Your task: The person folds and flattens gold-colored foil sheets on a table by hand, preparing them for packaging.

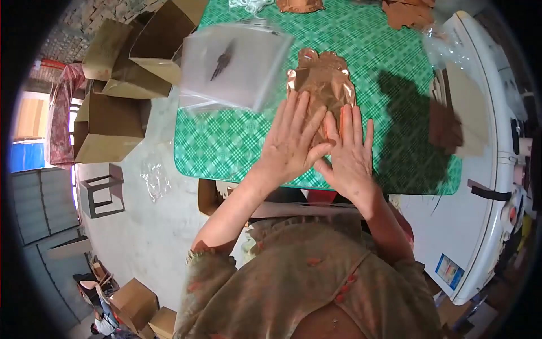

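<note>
A shiny copper-coloured foil piece [323, 79], rounded at its far end, lies flat on the green checked tablecloth [226, 144]. My left hand [291, 135] rests palm down over its near left part, fingers stretched and spread. Beside it, my right hand [351, 155] also lies palm down, fingers extended over the near right part. Both hands are open, and their thumbs come close together. The near end of the foil is hidden under them. Left of the foil sits a stack of clear plastic bags [237, 65] with a dark print on top.
At the table's far edge are another copper-coloured piece [299, 5] and a brown-orange pile [409, 12]. Cardboard sheets [471, 107] and a white appliance [480, 73] stand on the right. Open cardboard boxes [113, 121] and a small stool [103, 195] are on the left.
</note>
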Demonstrator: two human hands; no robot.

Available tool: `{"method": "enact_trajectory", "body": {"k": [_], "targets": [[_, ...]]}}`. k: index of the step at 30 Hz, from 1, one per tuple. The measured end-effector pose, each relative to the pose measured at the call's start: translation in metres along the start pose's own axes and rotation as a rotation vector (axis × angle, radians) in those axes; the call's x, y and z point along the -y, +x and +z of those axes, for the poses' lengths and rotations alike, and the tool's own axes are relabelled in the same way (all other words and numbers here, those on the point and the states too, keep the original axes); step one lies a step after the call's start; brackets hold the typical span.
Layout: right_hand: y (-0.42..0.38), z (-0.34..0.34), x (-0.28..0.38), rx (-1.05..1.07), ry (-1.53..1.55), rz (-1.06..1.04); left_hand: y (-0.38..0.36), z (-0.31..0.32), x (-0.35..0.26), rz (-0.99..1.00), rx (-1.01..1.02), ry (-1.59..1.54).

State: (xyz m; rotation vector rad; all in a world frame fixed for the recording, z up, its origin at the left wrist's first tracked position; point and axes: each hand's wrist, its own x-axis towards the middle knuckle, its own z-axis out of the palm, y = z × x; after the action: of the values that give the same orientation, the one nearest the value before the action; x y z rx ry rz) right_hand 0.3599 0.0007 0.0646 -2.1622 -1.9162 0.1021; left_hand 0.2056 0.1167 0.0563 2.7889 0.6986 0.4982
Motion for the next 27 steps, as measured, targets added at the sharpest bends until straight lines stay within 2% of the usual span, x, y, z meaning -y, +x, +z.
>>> {"method": "enact_trajectory", "body": {"k": [8, 16, 27], "targets": [[-0.006, -0.004, -0.020, 0.049, 0.005, -0.047, 0.004, -0.004, -0.006, -0.021, 0.066, 0.063], [-0.012, -0.003, -0.042, -0.086, -0.005, -0.092, 0.004, -0.001, -0.006, -0.013, 0.036, 0.075], [0.079, 0.002, -0.105, -0.318, -0.269, -0.227, 0.003, -0.004, -0.008, -0.018, 0.032, 0.070]]}}
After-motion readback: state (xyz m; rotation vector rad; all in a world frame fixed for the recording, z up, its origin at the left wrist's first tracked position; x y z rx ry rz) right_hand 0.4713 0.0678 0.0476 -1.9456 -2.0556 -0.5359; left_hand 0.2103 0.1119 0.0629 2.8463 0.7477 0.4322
